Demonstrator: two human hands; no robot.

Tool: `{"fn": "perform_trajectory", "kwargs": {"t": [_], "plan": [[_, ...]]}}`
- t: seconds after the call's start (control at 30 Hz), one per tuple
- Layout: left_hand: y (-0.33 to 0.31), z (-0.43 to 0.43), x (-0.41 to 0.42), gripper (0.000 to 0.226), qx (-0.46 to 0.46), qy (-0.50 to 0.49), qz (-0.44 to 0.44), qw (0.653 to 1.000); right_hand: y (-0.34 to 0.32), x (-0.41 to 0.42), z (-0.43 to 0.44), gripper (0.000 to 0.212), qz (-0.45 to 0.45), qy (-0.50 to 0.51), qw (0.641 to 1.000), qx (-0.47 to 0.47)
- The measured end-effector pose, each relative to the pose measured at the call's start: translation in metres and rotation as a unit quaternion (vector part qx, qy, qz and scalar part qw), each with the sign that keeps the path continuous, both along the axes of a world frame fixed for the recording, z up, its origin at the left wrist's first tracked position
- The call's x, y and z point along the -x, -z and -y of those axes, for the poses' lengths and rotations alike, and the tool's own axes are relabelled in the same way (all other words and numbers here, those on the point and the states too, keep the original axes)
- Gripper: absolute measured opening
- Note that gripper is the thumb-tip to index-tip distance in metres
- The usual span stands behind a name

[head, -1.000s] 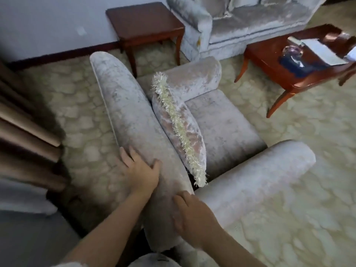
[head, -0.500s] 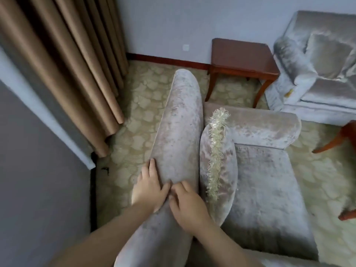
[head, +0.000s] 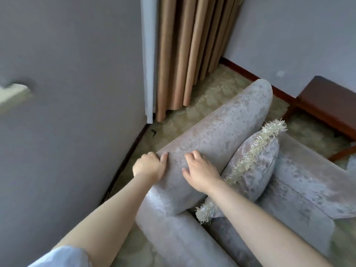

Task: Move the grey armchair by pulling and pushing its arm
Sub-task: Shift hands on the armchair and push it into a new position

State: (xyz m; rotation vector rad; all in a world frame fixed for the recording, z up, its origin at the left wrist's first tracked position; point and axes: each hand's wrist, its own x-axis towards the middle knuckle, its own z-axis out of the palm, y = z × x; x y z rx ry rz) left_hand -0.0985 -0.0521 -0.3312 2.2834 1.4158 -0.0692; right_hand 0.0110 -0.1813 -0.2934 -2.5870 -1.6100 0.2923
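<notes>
Change: left hand and right hand, formerly touching, now apart.
Left: fingers hooked over grey armchair edge, likely to pull.
Right: bent fingers clamp top, apparently steadying.

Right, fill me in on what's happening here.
A person is gripping the padded back of the grey armchair with both hands. The left hand curls over its outer edge, and the right hand sits on top, beside a fringed cushion leaning against it. The chair stands angled in a corner, close to the wall and curtain.
</notes>
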Motion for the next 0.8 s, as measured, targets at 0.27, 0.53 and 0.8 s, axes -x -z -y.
{"fn": "perform_trajectory", "kwargs": {"t": [0.27, 0.53, 0.8], "plan": [[0.011, 0.002, 0.004, 0.051, -0.024, -0.07, 0.098, 0.992, 0.005, -0.017, -0.076, 0.037, 0.025, -0.066, 0.997, 0.02], [0.015, 0.008, -0.002, 0.035, 0.007, -0.296, 0.212, 0.931, 0.019, -0.024, -0.114, 0.038, 0.025, -0.2, 0.978, 0.048], [0.014, 0.027, 0.007, 0.037, -0.009, -0.281, 0.193, 0.94, 0.037, -0.016, -0.106, 0.047, 0.086, -0.198, 0.976, -0.002]]}}
